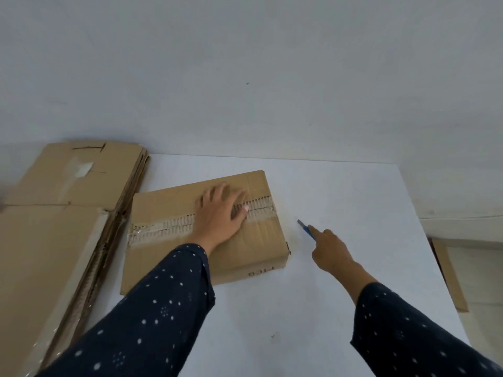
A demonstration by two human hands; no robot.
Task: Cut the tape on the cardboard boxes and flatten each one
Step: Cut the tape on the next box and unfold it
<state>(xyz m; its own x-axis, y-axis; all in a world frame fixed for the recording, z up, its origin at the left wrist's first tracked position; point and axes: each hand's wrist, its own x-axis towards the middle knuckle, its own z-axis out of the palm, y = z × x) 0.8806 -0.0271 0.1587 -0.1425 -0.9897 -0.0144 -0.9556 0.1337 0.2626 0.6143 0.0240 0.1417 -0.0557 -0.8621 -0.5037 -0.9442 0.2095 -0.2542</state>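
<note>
The right grip (330, 248) holds a blue cutter (306, 227) just right of the cardboard box (255, 240), over the white worktop (353, 202). The left grip (220, 210) lies open-fingered, pressing the box's taped top. The box looks light, stiff yet crushable and likely to slide; flattened cardboard (54, 240) crowds its left, with a wall beyond.

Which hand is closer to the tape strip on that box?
Left. The left hand rests on the box, over the tape strip; the right hand, gripping a blue cutter, is apart from it, beyond the box's right edge.
</note>
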